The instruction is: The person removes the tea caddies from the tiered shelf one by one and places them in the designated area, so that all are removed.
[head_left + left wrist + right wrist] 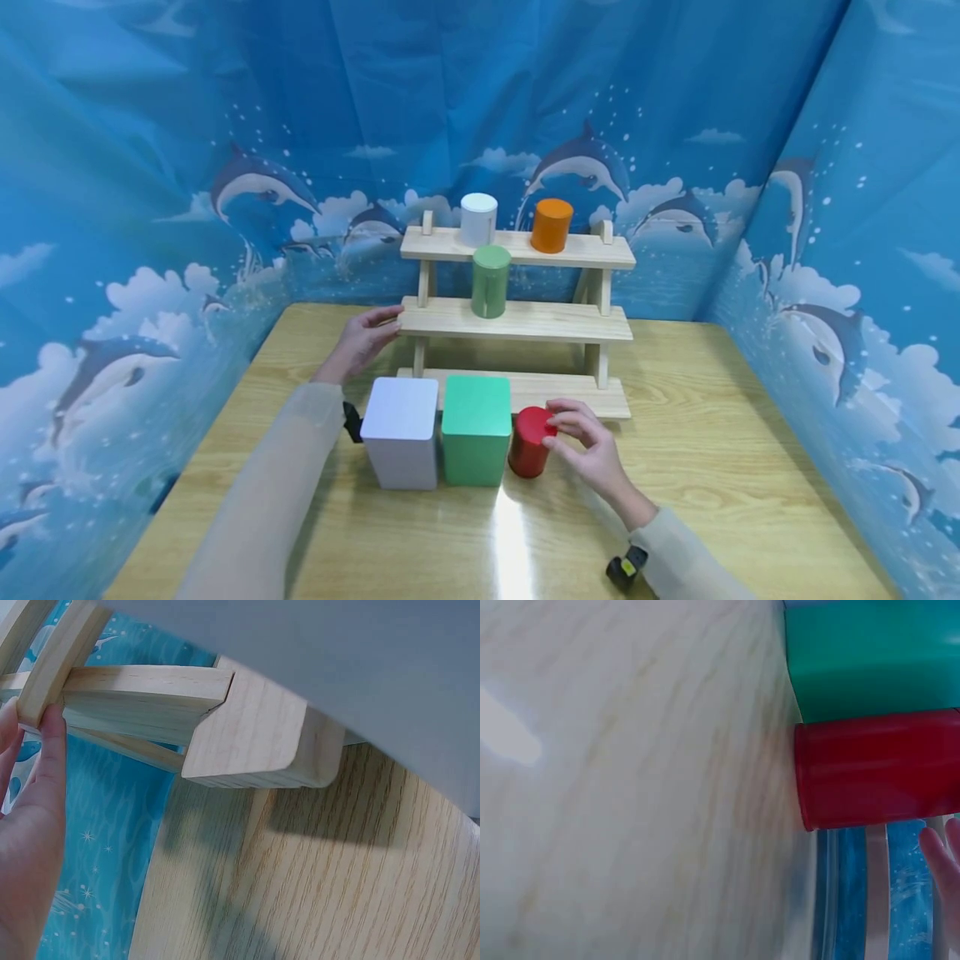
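Red can (528, 457) and green box (476, 454) stood side by side on the worktop (697, 500); whether the right hand (591, 450), fingers curved at the can's top, gripped it was unclear. Beyond, the left hand (363, 340) pinched the middle shelf (555, 318), probably steadying it. Behind, the green can (491, 285) hid part of the top shelf (438, 242).

On the wooden table (675, 467), a white box (399, 425) stands just left of a green box (476, 425); farther off are a green cylinder (491, 285), a white cylinder (478, 221) and, right, an orange cylinder (552, 226). Blue curtains (420, 92) (dolphin-printed) hang left, far and right.
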{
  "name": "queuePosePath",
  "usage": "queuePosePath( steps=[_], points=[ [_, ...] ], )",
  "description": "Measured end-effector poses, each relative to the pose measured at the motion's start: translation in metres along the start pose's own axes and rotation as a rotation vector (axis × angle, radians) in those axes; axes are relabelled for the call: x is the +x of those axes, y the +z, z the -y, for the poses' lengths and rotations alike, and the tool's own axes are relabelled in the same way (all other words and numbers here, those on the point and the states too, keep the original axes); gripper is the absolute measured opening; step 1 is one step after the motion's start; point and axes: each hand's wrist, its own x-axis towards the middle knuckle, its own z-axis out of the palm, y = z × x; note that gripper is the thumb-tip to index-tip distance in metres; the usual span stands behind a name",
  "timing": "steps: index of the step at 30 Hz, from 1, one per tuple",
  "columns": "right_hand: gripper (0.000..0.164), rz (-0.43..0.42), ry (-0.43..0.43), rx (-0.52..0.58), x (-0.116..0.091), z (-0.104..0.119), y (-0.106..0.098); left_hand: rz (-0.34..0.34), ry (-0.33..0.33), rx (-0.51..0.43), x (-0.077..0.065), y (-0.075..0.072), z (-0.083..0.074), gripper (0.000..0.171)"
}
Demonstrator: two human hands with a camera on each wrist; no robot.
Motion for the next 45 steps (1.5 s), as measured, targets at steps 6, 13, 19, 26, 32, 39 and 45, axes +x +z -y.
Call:
queuePosePath(
  steps=[6,13,19,26,32,39,45],
  points=[
    [0.026,0.000,-0.019,-0.001,0.010,0.018,0.002,-0.015,0.003,0.016,0.000,-0.003,0.002,0.045],
    [0.023,-0.036,-0.021,-0.020,0.015,0.018,0.004,-0.016,0.001,0.025,0.000,-0.005,0.005,0.044],
    [0.020,-0.072,0.008,-0.001,0.020,0.003,0.000,-0.022,0.013,0.026,0.001,-0.004,0.006,0.045],
    [0.024,-0.080,-0.078,0.029,0.032,0.004,-0.006,-0.014,0.011,0.021,0.000,-0.004,0.006,0.047],
    [0.021,-0.091,-0.062,0.018,0.047,0.021,-0.010,-0.022,0.018,0.023,0.000,-0.004,0.006,0.045],
    [0.019,-0.094,-0.019,-0.017,0.058,0.031,-0.014,0.003,0.033,0.061,0.002,-0.003,0.005,0.044],
    [0.020,-0.084,-0.014,-0.029,0.069,0.032,-0.018,0.009,0.033,0.067,0.002,-0.002,0.003,0.044]
  ],
)
